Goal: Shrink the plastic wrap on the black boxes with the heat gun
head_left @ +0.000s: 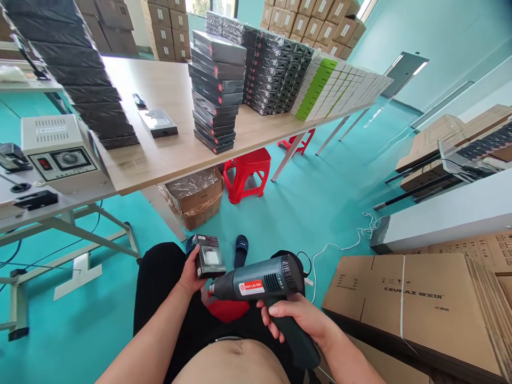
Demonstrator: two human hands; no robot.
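My left hand (191, 274) is closed around the left edge of a small black product box (210, 257) with a pale printed picture on its face. In my right hand (294, 316) is a dark green heat gun (256, 280), gripped by its handle. Its metal nozzle points left, close to the lower edge of the box; whether they touch I cannot tell. Both are held above my lap, over a red stool seat (228, 309) between my legs.
A wooden table (160, 160) carries a stack of black boxes (218, 96), wrapped stacks and white-green boxes. A beige control unit (64, 152) stands at left. Under the table are a carton (196, 200) and a red stool (250, 170). Flattened cartons (400, 304) lie right; a white cable (332, 245) crosses the floor.
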